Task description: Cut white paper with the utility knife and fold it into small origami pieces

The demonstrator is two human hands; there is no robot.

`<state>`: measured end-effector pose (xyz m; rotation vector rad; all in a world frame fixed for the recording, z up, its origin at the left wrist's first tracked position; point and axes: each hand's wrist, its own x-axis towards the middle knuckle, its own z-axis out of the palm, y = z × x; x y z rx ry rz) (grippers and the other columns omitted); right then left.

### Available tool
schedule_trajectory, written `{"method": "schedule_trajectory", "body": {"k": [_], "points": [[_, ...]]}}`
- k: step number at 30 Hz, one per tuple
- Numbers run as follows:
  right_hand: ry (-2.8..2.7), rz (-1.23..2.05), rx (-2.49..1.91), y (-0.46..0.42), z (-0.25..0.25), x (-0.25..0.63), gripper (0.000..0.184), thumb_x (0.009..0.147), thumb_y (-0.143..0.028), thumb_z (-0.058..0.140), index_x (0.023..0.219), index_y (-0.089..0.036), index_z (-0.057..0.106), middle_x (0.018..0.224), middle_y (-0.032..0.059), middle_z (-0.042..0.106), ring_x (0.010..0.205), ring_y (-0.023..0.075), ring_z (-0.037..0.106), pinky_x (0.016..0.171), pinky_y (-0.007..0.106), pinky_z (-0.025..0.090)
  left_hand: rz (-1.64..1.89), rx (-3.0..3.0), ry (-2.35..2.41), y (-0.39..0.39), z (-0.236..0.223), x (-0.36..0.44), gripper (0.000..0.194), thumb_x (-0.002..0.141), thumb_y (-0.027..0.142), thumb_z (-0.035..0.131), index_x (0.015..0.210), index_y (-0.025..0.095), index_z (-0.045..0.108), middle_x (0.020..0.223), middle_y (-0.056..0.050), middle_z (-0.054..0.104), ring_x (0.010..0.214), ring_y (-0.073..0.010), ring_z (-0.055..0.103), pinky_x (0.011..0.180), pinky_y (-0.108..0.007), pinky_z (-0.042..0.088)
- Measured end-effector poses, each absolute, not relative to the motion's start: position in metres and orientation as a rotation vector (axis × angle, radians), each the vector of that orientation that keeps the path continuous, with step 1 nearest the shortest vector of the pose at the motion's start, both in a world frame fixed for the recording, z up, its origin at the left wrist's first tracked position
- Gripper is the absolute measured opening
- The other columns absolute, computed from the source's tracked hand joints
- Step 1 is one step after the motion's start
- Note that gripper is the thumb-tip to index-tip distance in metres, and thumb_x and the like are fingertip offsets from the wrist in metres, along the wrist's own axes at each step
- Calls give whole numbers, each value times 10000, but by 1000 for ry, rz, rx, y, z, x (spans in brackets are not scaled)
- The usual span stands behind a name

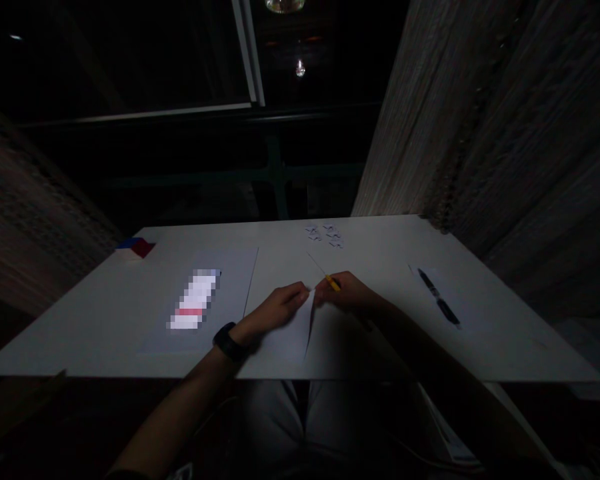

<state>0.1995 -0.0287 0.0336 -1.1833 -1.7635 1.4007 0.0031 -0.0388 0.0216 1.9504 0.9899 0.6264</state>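
While the left hand pinches paper, beside it the right hand grips a yellow tool, whose slipping could tear the sheet

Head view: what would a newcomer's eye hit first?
The bright, pixelated rectangle on the left part of the white table, standing out in a dim scene. Next, near the table's middle, the right hand holding a yellow-handled tool, with the left hand beside it, on the white paper. Then the red-and-blue object by the table's far left corner.
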Motion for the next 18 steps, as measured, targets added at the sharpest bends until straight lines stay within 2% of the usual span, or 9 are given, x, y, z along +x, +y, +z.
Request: {"method": "schedule_trajectory", "body": {"k": [3,9,18], "points": [[-1765,1429,-1204,-30,35,200,116,621,-210,563,670,-138,640,621,10,665,537,104,566,517,200,428,624,1967,975,-39,21,3,285,880,392,380,719,171,457,666,27,424,626,-103,384,580,-215,338],[-1818,1331,-1178,-29,31,201,126,633,-231,554,644,-142,643,636,19,677,604,128,599,578,216,451,626,1984,1000,-38,21,4,280,880,389,376,723,172,457,659,26,431,629,-106,396,595,-221,345],[-1874,1287,-1142,-27,24,198,100,656,-199,536,623,-166,624,627,5,674,605,136,618,618,239,478,633,2011,1004,-40,22,8,269,880,379,356,735,178,462,677,13,456,651,-120,414,605,-234,346]]}}
